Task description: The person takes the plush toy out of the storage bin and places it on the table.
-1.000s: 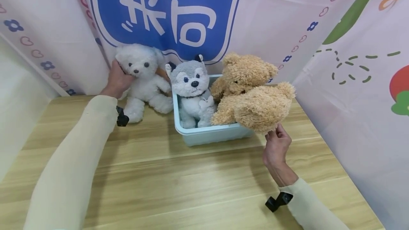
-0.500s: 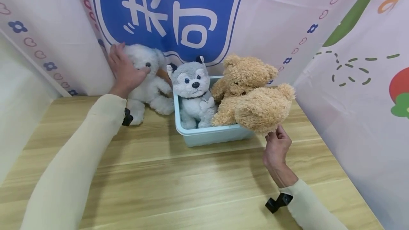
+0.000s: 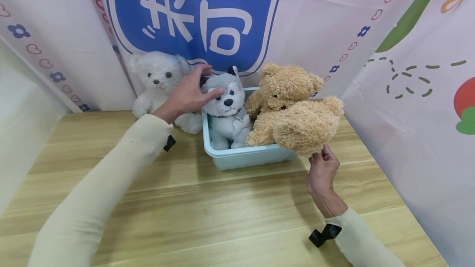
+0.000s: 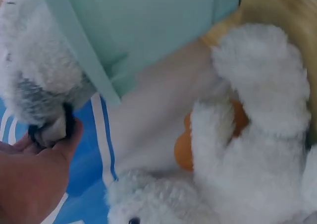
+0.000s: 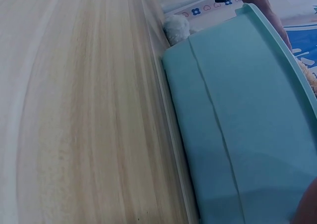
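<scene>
My left hand (image 3: 190, 94) is at the grey-and-white husky plush (image 3: 231, 125), thumb stretched across its forehead and fingers by its dark-edged ear. The left wrist view has that ear (image 4: 52, 130) against the thumb side of the hand. The husky sits upright in a pale blue bin (image 3: 256, 158). In the bin's right half, a tan teddy bear (image 3: 291, 80) faces forward behind a second tan teddy bear (image 3: 306, 127), which lies over the front rim with its face hidden. My right hand (image 3: 322, 172) pinches this one's lower edge, fingers curled.
A white teddy bear (image 3: 145, 96) sits on the wooden table (image 3: 208, 213), left of the bin and against the printed cloth backdrop (image 3: 308, 15). An orange-brown patch (image 4: 184, 149) shows beside it. Another printed cloth wall (image 3: 408, 110) borders the table's right edge.
My left hand has let go of the white bear's head, passed over its face and moved right to the husky's head, which now tilts slightly. The right hand has stayed in place.
</scene>
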`<state>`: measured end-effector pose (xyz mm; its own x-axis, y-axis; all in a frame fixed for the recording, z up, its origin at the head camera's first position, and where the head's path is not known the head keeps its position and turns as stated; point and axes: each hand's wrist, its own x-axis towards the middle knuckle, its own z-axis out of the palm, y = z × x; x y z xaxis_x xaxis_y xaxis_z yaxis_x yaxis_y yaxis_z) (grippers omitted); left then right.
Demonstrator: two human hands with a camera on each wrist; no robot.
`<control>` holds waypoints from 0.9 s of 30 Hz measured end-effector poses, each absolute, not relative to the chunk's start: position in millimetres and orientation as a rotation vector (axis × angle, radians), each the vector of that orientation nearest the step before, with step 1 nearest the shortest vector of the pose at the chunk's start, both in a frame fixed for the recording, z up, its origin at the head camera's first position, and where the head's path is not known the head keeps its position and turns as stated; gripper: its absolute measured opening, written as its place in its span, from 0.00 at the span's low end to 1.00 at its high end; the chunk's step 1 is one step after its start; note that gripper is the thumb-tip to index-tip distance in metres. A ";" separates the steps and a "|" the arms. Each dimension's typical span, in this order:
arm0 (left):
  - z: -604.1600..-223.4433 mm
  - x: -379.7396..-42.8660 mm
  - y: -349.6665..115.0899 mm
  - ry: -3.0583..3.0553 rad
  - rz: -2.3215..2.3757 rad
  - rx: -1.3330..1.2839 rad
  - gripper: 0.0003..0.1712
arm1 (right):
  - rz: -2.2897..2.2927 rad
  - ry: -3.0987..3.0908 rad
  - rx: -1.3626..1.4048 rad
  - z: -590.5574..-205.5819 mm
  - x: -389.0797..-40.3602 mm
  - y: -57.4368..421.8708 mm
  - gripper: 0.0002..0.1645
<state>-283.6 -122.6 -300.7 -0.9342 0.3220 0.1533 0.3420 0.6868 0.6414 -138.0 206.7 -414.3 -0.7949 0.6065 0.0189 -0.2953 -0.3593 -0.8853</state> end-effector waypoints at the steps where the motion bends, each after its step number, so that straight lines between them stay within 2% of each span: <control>1: -301.8 -283.7 -120.8 -2.864 -1.095 -0.558 0.52 | 2.167 -1.329 -0.425 -414.5 -137.9 206.6 0.27; 12: -310.2 -284.1 -131.7 -2.904 -1.480 -0.548 0.49 | 2.152 -1.362 -0.395 -416.1 -137.0 206.4 0.27; 27: -309.1 -271.6 -106.6 -2.860 -1.399 -0.663 0.38 | 2.149 -1.403 -0.400 -415.1 -135.2 208.3 0.27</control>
